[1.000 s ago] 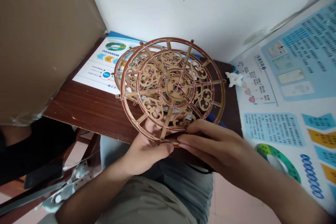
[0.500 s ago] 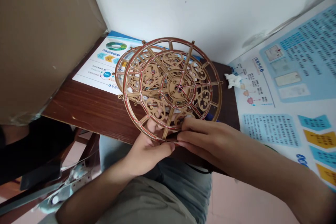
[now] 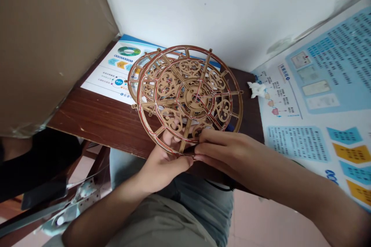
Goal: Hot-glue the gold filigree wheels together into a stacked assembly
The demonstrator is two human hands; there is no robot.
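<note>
A round gold-brown openwork wheel, with spokes and scrollwork panels, is tilted towards me over the table. Thin red and whitish wire runs along its rings. My left hand grips the bottom of the rim; its thumb lies in front, and other fingers show behind through the spokes. Pressed to the same rim just right of that thumb is my right hand, with its fingers bunched together. Its fingertips are partly hidden, so anything small between them cannot be made out. Behind the held wheel, a similar wheel is largely covered.
Printed sheets lie at the back left and right of the dark wooden table. A small white figure stands by the right sheet. A white wall rises behind, and a brown panel at left.
The held wheel's top edge has dipped slightly and its right side has shifted a little left. Both hands stay at the lower rim, almost in the same place.
</note>
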